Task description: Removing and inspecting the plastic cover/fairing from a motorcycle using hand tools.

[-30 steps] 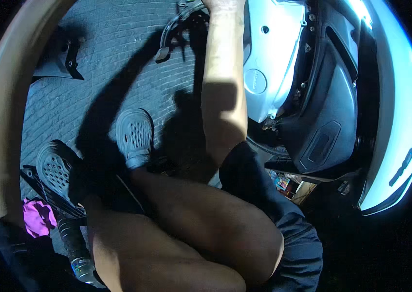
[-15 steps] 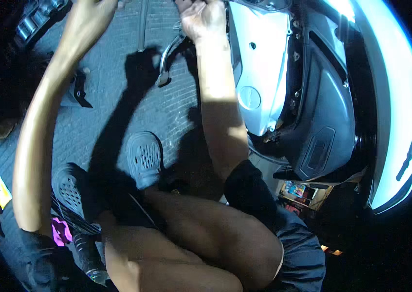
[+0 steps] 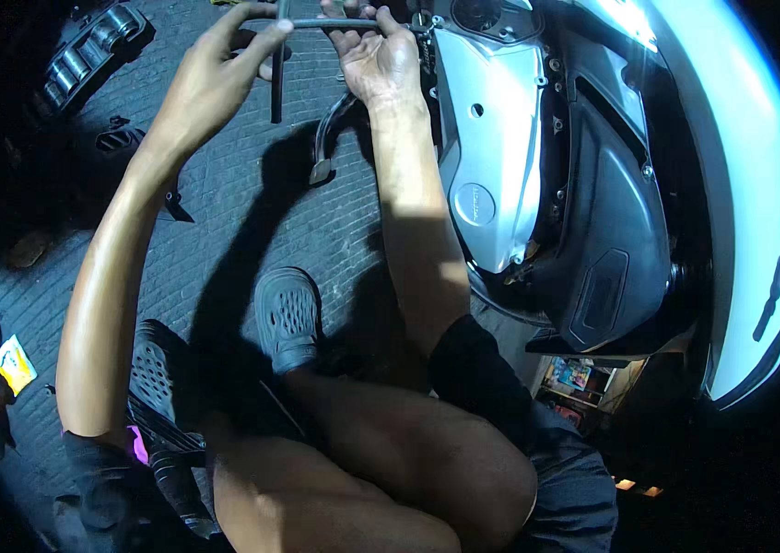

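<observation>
A T-handle wrench [image 3: 276, 92] lies across the top of the view, its shaft running right toward the side of a scooter's silver engine cover [image 3: 491, 138]. My left hand [image 3: 219, 69] is closed around the wrench where crossbar and shaft meet, thumb on top. Palm up, my right hand [image 3: 381, 69] has its fingers curled about the shaft close to the engine. The shaft's far end by the engine is hard to make out. Below the right hand, a bent metal lever [image 3: 321, 147] stands out over the ground.
A black tray of chrome sockets [image 3: 86, 64] lies at the far left. A yellow-and-white packet [image 3: 14, 366] is on the paved ground. On the right are a black cover [image 3: 620, 221] and a white body panel [image 3: 758, 230]. My clog [image 3: 288, 313] rests below the lever.
The view has shifted, so both hands and more of the wrench now show. My left hand has come right and down in the picture; my right hand stays near the engine.
</observation>
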Demonstrator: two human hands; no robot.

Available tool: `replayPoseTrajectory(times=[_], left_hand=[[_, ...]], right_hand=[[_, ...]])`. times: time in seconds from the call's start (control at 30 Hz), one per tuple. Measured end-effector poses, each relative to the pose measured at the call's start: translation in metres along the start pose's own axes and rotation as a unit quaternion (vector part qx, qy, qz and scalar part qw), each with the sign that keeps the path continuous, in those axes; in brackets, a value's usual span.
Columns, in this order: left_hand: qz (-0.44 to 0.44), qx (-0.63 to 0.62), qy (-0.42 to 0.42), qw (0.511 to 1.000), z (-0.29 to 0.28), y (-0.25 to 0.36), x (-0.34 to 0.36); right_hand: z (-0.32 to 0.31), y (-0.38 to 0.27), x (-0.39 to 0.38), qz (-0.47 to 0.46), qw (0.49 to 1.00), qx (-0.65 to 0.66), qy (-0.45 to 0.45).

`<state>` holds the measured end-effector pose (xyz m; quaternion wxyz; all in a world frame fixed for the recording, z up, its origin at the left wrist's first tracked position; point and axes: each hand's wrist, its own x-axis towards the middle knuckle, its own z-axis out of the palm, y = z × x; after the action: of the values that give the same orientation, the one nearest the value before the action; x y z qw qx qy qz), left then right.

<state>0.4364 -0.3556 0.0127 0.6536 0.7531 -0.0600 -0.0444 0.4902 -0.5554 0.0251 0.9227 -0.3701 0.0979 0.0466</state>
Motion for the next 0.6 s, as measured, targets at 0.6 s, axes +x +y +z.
replayPoseTrajectory(times=[0.6], left_hand=[[0.076, 0.083, 0.013, 0.994, -0.007, 0.038, 0.017]], right_hand=[[0.001, -0.001, 0.018, 0.014, 0.991, -0.080, 0.103]])
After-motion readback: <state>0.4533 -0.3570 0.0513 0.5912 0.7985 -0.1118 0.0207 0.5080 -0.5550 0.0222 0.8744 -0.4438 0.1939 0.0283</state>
